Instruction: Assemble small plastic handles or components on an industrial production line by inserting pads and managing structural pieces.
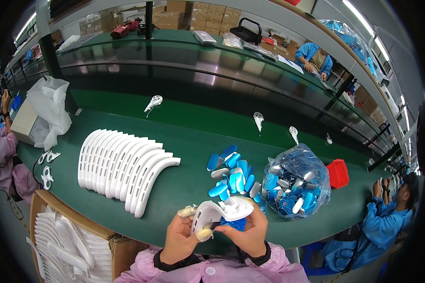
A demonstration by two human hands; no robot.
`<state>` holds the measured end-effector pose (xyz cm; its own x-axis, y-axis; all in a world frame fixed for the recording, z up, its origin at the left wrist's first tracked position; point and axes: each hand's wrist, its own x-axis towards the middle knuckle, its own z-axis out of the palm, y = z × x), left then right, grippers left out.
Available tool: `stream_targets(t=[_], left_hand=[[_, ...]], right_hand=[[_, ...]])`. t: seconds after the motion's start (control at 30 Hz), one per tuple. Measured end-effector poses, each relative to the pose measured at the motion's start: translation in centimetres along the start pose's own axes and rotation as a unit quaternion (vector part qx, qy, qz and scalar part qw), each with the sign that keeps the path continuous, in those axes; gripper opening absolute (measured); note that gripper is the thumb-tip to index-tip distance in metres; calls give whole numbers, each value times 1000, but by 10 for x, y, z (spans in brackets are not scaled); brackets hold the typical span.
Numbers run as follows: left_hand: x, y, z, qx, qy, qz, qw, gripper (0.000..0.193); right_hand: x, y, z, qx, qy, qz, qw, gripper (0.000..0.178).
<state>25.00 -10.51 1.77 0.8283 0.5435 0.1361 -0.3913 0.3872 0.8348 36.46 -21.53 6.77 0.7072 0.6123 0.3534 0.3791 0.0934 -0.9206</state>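
Observation:
Close to my body, both hands hold one white curved plastic housing [207, 215]. My left hand [180, 236] is closed on its left side, with pale covers on some fingertips. My right hand [251, 230] grips the right end, where small white inner parts show. A piece of crinkled blue film [236, 224] lies under that end, by my right thumb; whether it is fixed to the housing I cannot tell. Just beyond my hands is a loose pile of oval blue and silver plates [238, 177]. To the left, a row of white curved slotted shells [123, 162] stands side by side.
A clear bag of blue plates [295, 186] and a red bin [337, 173] sit at the right. At lower left stands a carton [71, 212] of white shells. Small white parts [153, 103] lie along the dark conveyor [198, 106]. Co-workers [387, 221] sit on both sides and across.

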Motion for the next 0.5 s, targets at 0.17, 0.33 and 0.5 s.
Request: stream_targets(t=[0.17,0.33,0.5], left_hand=[[0,0,1,0,-3,-15,1000,50],[-1,1,0,-6,8,-20,1000,50],[-1,-2,3,54,18,-28,998,52]], right_hand=[[-1,2,0,97,-32,96,990,42],[-2,8,2,158,-37,123,979,42],[3,19,-2,199,-54,173,963,37]])
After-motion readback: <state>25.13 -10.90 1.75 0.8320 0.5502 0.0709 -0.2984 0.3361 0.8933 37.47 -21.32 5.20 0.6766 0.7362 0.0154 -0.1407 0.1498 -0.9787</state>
